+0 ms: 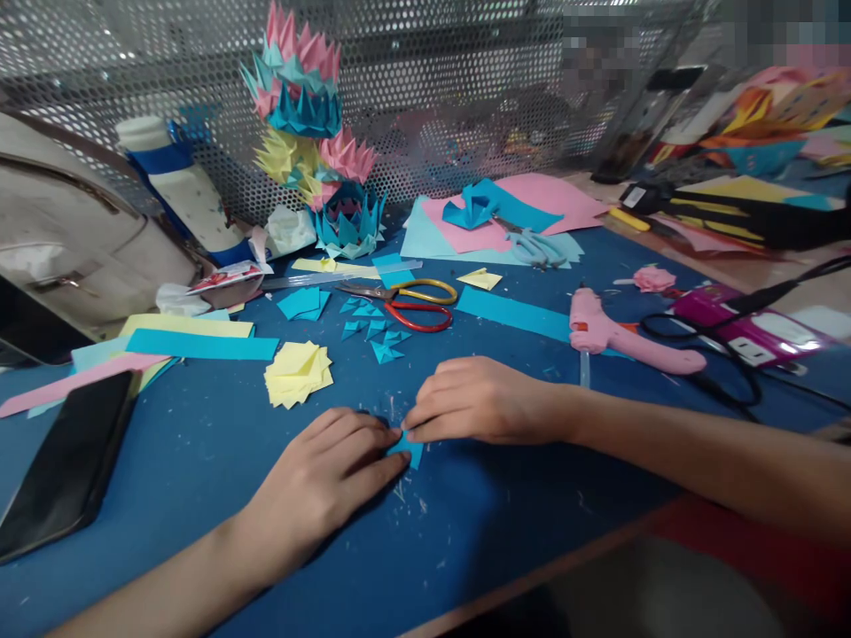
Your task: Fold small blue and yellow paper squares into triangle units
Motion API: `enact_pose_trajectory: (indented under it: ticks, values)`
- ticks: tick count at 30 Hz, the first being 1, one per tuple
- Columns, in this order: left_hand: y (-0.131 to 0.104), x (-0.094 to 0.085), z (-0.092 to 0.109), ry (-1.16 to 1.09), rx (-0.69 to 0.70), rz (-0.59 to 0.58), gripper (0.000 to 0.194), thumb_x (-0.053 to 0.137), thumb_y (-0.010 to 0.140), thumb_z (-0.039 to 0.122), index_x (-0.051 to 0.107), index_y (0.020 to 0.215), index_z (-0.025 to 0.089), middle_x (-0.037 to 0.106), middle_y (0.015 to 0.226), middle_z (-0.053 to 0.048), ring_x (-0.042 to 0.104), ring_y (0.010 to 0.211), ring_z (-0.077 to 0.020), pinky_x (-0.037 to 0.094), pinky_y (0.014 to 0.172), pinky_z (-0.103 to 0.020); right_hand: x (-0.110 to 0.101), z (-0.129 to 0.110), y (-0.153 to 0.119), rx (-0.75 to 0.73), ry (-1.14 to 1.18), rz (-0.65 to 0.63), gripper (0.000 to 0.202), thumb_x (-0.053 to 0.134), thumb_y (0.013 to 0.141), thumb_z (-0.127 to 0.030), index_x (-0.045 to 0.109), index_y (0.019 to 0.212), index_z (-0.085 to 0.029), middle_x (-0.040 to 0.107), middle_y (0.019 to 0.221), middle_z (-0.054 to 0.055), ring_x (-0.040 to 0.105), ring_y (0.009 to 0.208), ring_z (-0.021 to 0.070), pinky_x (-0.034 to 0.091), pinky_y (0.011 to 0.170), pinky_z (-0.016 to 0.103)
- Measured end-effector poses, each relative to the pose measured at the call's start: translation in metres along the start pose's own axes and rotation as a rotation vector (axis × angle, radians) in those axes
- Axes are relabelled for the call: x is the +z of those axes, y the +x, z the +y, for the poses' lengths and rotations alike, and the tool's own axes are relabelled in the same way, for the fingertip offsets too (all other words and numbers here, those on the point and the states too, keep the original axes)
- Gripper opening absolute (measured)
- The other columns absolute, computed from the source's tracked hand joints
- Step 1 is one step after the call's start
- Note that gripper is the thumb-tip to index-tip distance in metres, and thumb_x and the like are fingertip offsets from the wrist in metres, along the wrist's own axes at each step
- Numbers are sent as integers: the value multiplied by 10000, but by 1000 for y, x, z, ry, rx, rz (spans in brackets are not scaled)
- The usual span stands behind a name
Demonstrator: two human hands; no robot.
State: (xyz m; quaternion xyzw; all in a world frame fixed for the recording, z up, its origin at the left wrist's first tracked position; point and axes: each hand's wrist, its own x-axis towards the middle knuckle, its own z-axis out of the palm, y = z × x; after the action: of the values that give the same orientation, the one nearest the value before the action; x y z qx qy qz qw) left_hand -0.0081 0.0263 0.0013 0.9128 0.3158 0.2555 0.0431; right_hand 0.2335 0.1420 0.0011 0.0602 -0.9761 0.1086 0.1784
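Note:
A small piece of blue paper [413, 450] lies on the blue tabletop between my hands, partly covered by fingertips. My left hand [332, 465] presses its left side, thumb and fingers closed on it. From the upper right, the bent fingers of my right hand [475, 403] pinch the paper's top edge. Just beyond are several small folded blue triangles [386, 346] and a stack of yellow paper squares [299, 374]. Scissors [416, 301] with one yellow and one red handle lie behind the triangles.
A pink glue gun [618, 337] with its cord is at right, near a blue paper strip [522, 310]. A black phone [70, 461] and paper strips [203, 344] lie left. Behind stand folded-paper models [349, 217], a bottle [190, 195] and light-blue scissors [535, 246].

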Motion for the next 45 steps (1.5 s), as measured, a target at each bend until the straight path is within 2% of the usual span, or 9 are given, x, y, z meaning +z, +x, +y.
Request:
enact_pose_trajectory:
  ticks: [7, 27, 34, 37, 41, 45]
  values:
    - [-4, 4, 0, -10, -21, 2, 299, 385, 1078, 176, 664, 1185, 160, 688, 1094, -92, 589, 1087, -215, 468, 922, -369, 1, 1, 0, -15, 5, 7, 421, 248, 1095, -240, 659, 1139, -162, 715, 1176, 67, 599, 1043, 156, 386, 775, 323]
    - [-5, 6, -2, 39, 3, -8, 351, 338, 1094, 196, 684, 1155, 195, 714, 1085, -62, 618, 1067, -190, 425, 948, -385, -4, -1, 3, 12, -11, -61, 396, 278, 1085, -230, 667, 1139, -180, 714, 1179, 62, 586, 1054, 159, 391, 788, 322]
    - [-1, 2, -2, 97, 26, -25, 297, 409, 1073, 184, 686, 1175, 222, 714, 1053, -50, 635, 1012, -191, 445, 922, -387, -4, 0, 2, 1, -15, -71, 377, 295, 1081, -221, 662, 1154, -176, 704, 1199, 53, 567, 1060, 164, 390, 801, 328]
    - [0, 1, 1, 148, 52, -43, 289, 424, 1060, 166, 679, 1186, 219, 710, 1043, -54, 634, 999, -195, 457, 923, -390, -1, -2, 3, 23, -26, -77, 316, 368, 1072, -258, 660, 1168, -183, 696, 1196, 52, 558, 1070, 165, 390, 811, 324]
    - [-3, 3, 9, 216, 40, -28, 349, 346, 1070, 148, 679, 1175, 167, 704, 1020, -73, 618, 1024, -220, 419, 964, -410, -3, -10, 6, 101, -108, -46, 249, 498, 1027, -347, 694, 1103, -215, 674, 1076, 44, 529, 954, 182, 350, 753, 336]
    - [-3, 4, 21, 308, 78, -64, 405, 285, 1064, 102, 671, 1187, 90, 720, 1040, -85, 607, 1033, -231, 380, 975, -379, -19, -18, 7, 187, -196, -127, 301, 472, 1026, -311, 711, 881, -198, 623, 851, 35, 434, 763, 183, 263, 684, 348]
